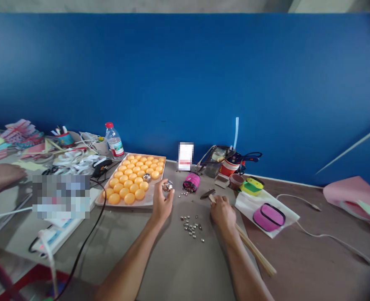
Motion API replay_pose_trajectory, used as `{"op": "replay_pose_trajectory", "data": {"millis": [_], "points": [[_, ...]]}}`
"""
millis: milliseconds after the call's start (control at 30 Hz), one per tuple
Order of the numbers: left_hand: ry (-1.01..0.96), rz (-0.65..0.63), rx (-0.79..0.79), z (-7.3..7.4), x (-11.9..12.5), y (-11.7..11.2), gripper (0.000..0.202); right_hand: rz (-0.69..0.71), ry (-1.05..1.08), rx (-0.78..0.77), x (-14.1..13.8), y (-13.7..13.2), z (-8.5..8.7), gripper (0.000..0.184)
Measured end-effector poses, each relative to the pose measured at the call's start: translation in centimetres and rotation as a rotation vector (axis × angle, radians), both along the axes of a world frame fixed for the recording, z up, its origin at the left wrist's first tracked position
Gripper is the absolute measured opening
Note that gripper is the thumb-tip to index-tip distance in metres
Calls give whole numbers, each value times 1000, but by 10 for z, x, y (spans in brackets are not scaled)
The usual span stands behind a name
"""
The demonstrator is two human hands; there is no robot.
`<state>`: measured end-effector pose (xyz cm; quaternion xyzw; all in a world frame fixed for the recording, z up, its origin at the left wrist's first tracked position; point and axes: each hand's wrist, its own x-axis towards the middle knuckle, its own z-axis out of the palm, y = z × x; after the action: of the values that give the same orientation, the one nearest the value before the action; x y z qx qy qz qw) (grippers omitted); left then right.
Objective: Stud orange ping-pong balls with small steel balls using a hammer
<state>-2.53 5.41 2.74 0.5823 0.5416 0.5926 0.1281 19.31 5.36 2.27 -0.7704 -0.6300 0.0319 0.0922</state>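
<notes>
My left hand [161,202] is closed on a small shiny silver ball [167,185], pinched at the fingertips just right of a tray [126,204] filled with several orange balls [131,179]. One silver ball [146,177] lies among the orange ones. My right hand [223,212] is closed round the wooden handle of a small hammer [208,194], whose dark head points left. Between my hands, several small silver studs [191,227] are scattered on the grey table [172,259]. A pink tin [191,182] lies tipped over behind them.
Another person's hand [1,176] rests at the far left, near paper scraps and scissors. A water bottle [114,142] stands behind the tray. A power strip [57,232] with cables lies at the left, a pink case [269,217] on white paper at the right, cups and clutter at the blue wall.
</notes>
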Motion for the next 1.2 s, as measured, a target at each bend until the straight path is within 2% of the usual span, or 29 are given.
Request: {"op": "replay_pose_trajectory", "data": {"millis": [200, 333, 467, 533, 633, 733, 800, 867, 967, 1200], "points": [[9, -21, -6, 17, -8, 0, 36, 5, -10, 26, -2, 0, -1, 24], [215, 42, -61, 27, -25, 8, 35, 2, 11, 26, -1, 2, -4, 26], [511, 131, -208, 27, -53, 19, 37, 13, 18, 19, -1, 1, -3, 26], [594, 148, -273, 25, -65, 23, 37, 19, 24, 9, -1, 0, -2, 26], [583, 127, -270, 25, -80, 26, 42, 22, 27, 20, -1, 0, -1, 26], [606, 233, -223, 28, -96, 25, 44, 18, 33, 38, -1, 0, -2, 26], [727, 232, -302, 31, -107, 20, 39, 14, 33, 33, -1, 0, -2, 26], [873, 221, -453, 33, -115, 15, 35, 19, 31, 29, -1, 0, -2, 26], [997, 199, -596, 37, -119, 8, 30, 27, 32, 25, -1, -1, -1, 27], [1096, 100, -647, 46, -104, 11, 42, 37, 31, 53, -1, -3, -1, 26]]}}
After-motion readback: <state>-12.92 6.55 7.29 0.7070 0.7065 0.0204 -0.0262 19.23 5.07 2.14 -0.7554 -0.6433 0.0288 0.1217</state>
